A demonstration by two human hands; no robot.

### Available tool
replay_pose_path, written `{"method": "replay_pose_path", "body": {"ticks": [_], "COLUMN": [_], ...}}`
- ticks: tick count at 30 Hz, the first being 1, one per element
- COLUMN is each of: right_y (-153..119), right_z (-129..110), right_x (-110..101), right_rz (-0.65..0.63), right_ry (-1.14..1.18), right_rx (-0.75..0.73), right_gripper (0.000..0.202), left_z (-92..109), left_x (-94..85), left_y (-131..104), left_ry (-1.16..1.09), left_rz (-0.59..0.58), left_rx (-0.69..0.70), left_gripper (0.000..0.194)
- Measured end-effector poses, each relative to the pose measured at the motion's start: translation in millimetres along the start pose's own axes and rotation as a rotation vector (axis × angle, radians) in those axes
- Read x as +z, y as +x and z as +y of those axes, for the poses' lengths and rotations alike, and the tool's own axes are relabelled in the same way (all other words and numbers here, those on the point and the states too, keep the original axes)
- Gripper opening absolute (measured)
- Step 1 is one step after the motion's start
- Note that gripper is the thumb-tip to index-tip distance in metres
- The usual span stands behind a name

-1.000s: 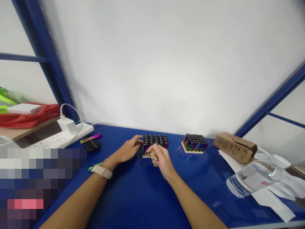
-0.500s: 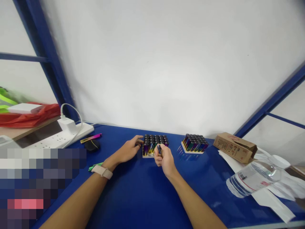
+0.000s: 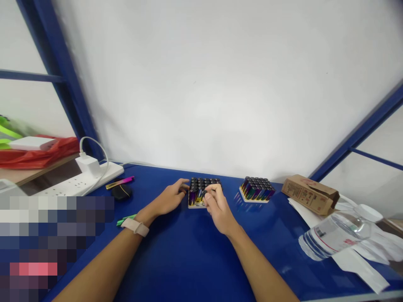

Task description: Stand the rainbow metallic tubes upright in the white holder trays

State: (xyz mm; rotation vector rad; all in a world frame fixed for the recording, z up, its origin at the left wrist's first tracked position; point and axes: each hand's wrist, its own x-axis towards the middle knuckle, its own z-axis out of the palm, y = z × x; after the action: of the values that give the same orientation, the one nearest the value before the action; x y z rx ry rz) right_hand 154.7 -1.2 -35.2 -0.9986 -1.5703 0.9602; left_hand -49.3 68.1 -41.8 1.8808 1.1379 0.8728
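Upright black-topped batteries (image 3: 194,186) with shiny purple-gold sides stand in rows in a pale tray (image 3: 192,206). Part of the tray's front row has gaps. At its left side is my left hand (image 3: 171,196), fingers stretched out and apart, the fingertips at or against the outer batteries; nothing is held in it. My right hand (image 3: 218,209) is over the front right of the tray, thumb and index finger pinched on a dark-ended battery (image 3: 205,193). Most of that battery is hidden by the fingers and the tray's right part is covered too.
A second filled battery tray (image 3: 256,191) stands to the right. Farther right are a brown cardboard box (image 3: 310,195), a water bottle (image 3: 333,235) and white paper. On the left lie a power strip (image 3: 72,182), a black pouch (image 3: 121,192), purple-gold sticks (image 3: 121,182) and green sticks (image 3: 124,220).
My right hand has turned and moved slightly forward, bringing the battery from a raised, tilted hold down to the tray's front. My left hand has stayed in place.
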Motion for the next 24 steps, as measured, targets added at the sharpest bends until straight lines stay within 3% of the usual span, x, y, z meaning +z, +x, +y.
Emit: {"method": "replay_pose_path", "body": {"ticks": [6, 13, 24], "right_y": [-3, 0, 4], "right_z": [-8, -14, 7], "right_x": [0, -3, -5], "right_rz": [-0.005, 0.062, 0.026], "right_ry": [-0.224, -0.384, -0.399], "right_rx": [-0.131, -0.408, -0.305], "right_gripper": [0.014, 0.011, 0.017], "left_z": [0, -3, -4], "left_x": [2.3, 3.2, 3.2], "left_y": [0, 1, 0], "left_ry": [0.038, 0.077, 0.098], "left_rz": [0.014, -0.006, 0.002], "left_rx": [0.035, 0.035, 0.055], "left_gripper": [0.055, 0.057, 0.057]}}
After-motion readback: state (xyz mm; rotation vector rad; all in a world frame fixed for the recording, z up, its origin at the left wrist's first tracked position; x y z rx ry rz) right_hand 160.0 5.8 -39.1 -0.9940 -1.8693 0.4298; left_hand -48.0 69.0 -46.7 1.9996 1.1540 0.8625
